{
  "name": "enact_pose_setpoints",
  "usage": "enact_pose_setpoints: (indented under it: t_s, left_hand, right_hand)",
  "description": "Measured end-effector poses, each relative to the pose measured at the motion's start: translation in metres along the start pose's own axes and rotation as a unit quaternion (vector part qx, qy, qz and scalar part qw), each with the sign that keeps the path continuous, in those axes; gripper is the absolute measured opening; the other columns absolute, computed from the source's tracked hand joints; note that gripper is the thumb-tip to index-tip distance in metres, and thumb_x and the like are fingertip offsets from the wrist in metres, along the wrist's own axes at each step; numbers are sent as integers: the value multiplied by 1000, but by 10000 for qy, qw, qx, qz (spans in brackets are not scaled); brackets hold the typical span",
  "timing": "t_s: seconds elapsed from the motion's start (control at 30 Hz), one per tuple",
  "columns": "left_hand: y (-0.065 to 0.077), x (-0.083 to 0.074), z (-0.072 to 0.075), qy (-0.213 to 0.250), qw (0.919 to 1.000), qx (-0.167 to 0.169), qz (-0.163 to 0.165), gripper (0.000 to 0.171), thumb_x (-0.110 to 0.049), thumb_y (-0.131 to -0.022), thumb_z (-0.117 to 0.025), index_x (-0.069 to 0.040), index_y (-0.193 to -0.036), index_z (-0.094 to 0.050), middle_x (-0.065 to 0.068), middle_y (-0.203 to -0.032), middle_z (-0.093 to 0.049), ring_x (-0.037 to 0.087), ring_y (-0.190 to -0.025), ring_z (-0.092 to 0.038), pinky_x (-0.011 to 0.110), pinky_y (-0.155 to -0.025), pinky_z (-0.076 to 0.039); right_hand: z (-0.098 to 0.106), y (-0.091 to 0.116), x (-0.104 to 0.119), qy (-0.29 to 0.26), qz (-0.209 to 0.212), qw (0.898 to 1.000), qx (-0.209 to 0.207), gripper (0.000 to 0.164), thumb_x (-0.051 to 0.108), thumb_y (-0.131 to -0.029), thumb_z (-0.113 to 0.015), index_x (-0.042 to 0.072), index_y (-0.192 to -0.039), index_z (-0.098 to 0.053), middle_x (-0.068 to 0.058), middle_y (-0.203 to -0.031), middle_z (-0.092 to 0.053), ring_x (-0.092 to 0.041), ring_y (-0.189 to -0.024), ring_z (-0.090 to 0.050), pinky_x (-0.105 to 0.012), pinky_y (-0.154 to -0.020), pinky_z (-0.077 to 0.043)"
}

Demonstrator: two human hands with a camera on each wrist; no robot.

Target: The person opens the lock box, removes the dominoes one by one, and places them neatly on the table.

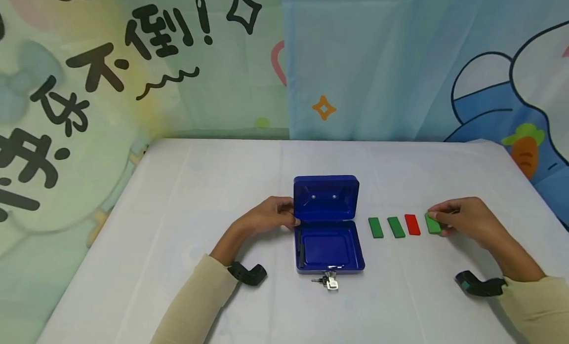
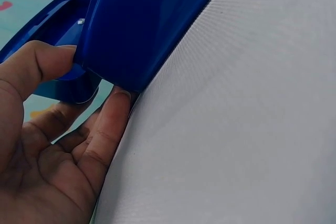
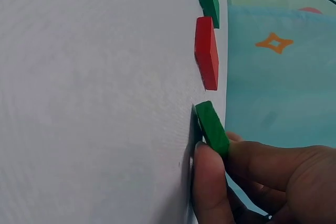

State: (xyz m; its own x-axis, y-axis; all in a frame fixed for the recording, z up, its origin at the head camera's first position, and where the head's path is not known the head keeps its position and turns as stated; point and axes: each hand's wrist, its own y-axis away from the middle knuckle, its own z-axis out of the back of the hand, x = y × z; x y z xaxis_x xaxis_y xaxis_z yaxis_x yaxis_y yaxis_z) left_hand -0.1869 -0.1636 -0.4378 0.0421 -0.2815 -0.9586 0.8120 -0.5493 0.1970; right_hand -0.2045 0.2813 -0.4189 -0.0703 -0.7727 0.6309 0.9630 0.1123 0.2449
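A blue metal cash box (image 1: 330,246) stands on the table with its lid (image 1: 325,198) raised and its inside facing up. At the hinge end, my left hand (image 1: 273,213) grips the box's left rear corner. In the left wrist view the thumb (image 2: 52,59) lies on the rim and the fingers reach behind the lid and body. My right hand (image 1: 467,218) pinches a green block (image 1: 432,224) between thumb and fingers, at the right end of a row. In the right wrist view that green block (image 3: 211,124) is tilted, one edge near the tabletop.
Left of the pinched block lie a red block (image 1: 412,224) and two green blocks, one (image 1: 396,227) nearer the red one and another (image 1: 375,227) beside the box. Keys (image 1: 331,281) hang from the lock at the box's front. Printed curtains (image 1: 355,62) stand behind the white table (image 1: 213,186).
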Motion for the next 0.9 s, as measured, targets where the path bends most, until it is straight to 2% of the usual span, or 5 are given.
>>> enact_pose_setpoints:
  t_s: [0.2,0.5,0.77,0.9]
  left_hand:
    - [0,1,0,26,10000,52,-27,47,-15,-85,-64,1,-128,-56,9,-103,-67,20,-91,-62,33,-81,-52]
    - [1,-1,0,-15,9999,47,-112,44,-12,-86,-64,0,-127,-57,10,-102,-67,21,-91,-63,34,-81,-53]
    - [0,0,-1,3,10000,2,-64,44,-12,-85,-63,1,-126,-56,9,-102,-67,20,-90,-63,33,-80,-53]
    - [0,-1,-1,10,10000,-32,-48,46,-12,-84,-64,2,-127,-56,9,-101,-67,19,-89,-63,33,-79,-53]
  right_hand:
    - [0,0,0,183,49,9998,-21,37,17,-92,-66,-13,-113,-62,-12,-86,-63,-20,-67,-60,-29,-57,-51]
    - [-1,0,6,507,-87,9985,-164,31,14,-91,-66,-10,-111,-64,-22,-96,-62,-26,-75,-57,-30,-61,-52]
    - [0,-1,5,447,-137,9989,-68,29,12,-92,-65,-12,-108,-64,-14,-86,-64,-21,-70,-59,-31,-61,-52]
    - [3,-2,0,300,-240,9993,41,38,21,-92,-67,-12,-111,-63,-10,-85,-65,-20,-71,-60,-30,-61,-51]
